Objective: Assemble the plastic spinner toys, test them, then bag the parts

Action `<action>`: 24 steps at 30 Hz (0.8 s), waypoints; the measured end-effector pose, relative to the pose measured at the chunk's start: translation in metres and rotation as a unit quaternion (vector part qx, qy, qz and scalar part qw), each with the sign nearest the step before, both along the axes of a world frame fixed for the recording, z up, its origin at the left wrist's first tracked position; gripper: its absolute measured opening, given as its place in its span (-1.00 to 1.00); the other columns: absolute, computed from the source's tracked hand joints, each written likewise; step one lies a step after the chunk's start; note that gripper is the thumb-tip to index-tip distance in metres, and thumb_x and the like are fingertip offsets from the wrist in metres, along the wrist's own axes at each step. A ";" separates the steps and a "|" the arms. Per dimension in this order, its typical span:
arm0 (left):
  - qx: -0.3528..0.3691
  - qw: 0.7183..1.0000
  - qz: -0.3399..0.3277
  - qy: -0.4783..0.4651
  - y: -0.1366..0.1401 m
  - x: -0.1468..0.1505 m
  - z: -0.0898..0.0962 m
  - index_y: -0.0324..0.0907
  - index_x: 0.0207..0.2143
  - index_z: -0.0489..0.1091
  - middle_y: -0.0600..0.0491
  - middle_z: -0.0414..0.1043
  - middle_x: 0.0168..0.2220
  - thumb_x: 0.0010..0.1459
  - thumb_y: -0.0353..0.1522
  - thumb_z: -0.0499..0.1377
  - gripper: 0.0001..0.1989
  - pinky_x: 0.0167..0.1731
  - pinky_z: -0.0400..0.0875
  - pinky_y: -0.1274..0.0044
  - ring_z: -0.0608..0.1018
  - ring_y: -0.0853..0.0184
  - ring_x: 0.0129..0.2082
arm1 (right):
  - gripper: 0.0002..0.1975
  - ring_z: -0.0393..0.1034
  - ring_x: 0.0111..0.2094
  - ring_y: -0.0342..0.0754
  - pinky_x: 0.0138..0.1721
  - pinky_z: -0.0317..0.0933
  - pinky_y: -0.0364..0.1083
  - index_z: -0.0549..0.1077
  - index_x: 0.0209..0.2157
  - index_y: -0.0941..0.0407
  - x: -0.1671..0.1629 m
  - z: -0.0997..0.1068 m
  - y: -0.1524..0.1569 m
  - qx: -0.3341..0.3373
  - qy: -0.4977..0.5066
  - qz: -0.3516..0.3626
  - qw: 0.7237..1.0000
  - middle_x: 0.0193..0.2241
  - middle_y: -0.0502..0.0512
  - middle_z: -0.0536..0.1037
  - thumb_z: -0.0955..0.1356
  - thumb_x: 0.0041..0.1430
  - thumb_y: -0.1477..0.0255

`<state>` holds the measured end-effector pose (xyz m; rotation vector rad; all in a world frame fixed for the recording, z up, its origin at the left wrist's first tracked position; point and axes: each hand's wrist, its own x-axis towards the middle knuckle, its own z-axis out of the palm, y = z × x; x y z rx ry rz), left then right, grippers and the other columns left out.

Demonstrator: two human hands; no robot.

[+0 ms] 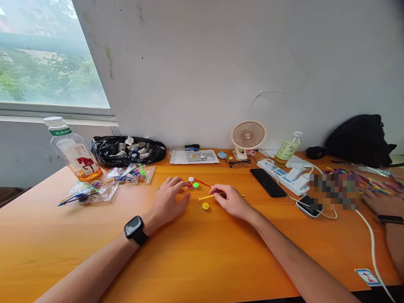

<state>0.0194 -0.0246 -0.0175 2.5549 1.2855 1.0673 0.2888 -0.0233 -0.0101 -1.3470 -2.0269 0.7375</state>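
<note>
My left hand (170, 198) rests on the wooden table with thumb and fingers apart. Its index fingertip is at a small cluster of plastic discs; whether it touches them I cannot tell. A white disc (191, 179) and a green disc (196, 185) show in that cluster. Fingers curled, my right hand (232, 200) is closed around a thin yellow plastic stick (205, 197), whose forked end sticks out leftward. Just beyond it, a thin red stick (204, 183) runs up to the right fingertips. Nearer me lies a yellow disc-shaped piece (205, 206).
Small plastic bags of coloured parts (90, 192), a tall bottle (75, 153) and a black bag (126, 151) stand left. Behind are a fan (248, 135) and glasses (240, 163). A black phone (268, 182), power strip (282, 176) and another person's hand (380, 204) are right.
</note>
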 end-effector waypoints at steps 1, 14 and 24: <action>-0.011 0.999 -0.030 0.000 -0.004 0.003 0.002 -0.06 0.06 0.47 -0.04 0.51 -0.02 0.35 -0.31 0.22 -0.75 0.01 0.46 0.27 0.52 0.13 -0.02 | -0.83 0.38 -0.44 -0.09 -0.38 0.18 -0.12 0.58 -0.26 0.13 -0.002 0.000 -0.002 -0.013 0.002 0.024 1.000 -0.41 0.04 0.59 0.32 0.28 0.46; -0.117 0.984 -0.130 -0.019 -0.004 0.010 -0.009 -0.08 -0.01 0.53 0.00 0.63 -0.11 0.32 -0.28 0.28 -0.79 -0.13 0.50 0.43 0.61 0.21 -0.12 | -0.87 0.58 -0.14 0.00 -0.09 0.42 -0.06 0.58 -0.14 0.09 -0.029 -0.017 -0.016 -0.030 0.130 0.108 0.985 -0.17 0.10 0.68 0.38 0.34 0.40; -0.178 0.972 -0.130 -0.079 -0.003 0.015 -0.015 -0.08 0.00 0.54 0.03 0.63 -0.11 0.26 -0.30 0.34 -0.74 -0.10 0.49 0.47 0.62 0.25 -0.14 | -0.88 0.55 -0.20 -0.02 -0.07 0.37 -0.05 0.61 -0.24 0.07 -0.031 -0.019 -0.012 0.099 0.114 0.101 0.983 -0.26 0.07 0.67 0.39 0.30 0.50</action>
